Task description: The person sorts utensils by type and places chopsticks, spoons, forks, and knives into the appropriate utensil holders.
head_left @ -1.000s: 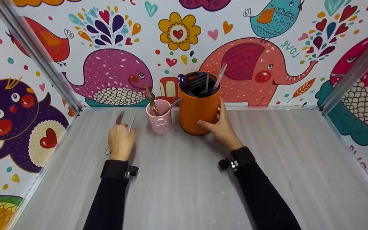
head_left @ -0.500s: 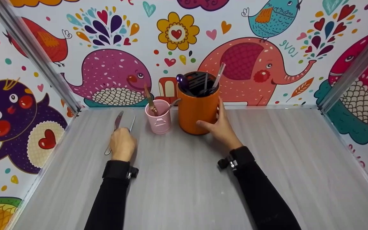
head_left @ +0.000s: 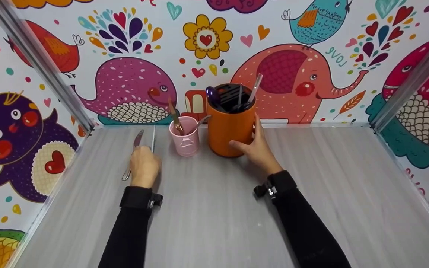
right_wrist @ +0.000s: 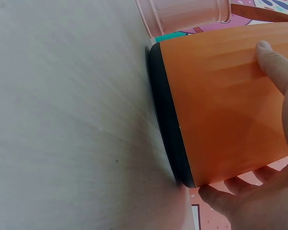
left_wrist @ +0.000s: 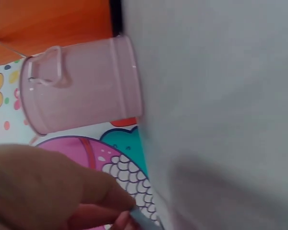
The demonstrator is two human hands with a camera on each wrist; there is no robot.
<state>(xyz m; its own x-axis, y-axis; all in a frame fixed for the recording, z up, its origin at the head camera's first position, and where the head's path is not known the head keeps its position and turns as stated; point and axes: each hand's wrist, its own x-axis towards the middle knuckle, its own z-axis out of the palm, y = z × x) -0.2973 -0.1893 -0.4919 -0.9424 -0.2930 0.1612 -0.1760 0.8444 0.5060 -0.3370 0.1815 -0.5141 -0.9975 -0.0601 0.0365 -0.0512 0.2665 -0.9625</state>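
In the head view my left hand (head_left: 145, 166) pinches a thin, pale metallic utensil (head_left: 153, 138), its far end pointing toward the back wall. Its kind cannot be made out; the left wrist view shows only a blurred bit of the utensil (left_wrist: 145, 221) at the fingertips. Partly under that hand lies a table knife (head_left: 138, 138), its middle hidden. My right hand (head_left: 261, 150) grips the orange utensil holder (head_left: 229, 130) from the right, thumb in front and fingers round the side. The holder stands upright, with a purple spoon (head_left: 211, 93) and clear-handled cutlery (head_left: 255, 88) in its black slotted top.
Between the left hand and the holder stands a small pink bucket (head_left: 186, 143). A brownish-gold knife-like utensil (head_left: 177, 123) and a metal handle (head_left: 202, 120) stick out of it. Patterned walls border the grey table (head_left: 207, 216) at the back and sides.
My left hand has shifted slightly right, and the thin utensil in it has moved away from me and turned straighter. The knife and my right hand on the holder stay nearly in place.
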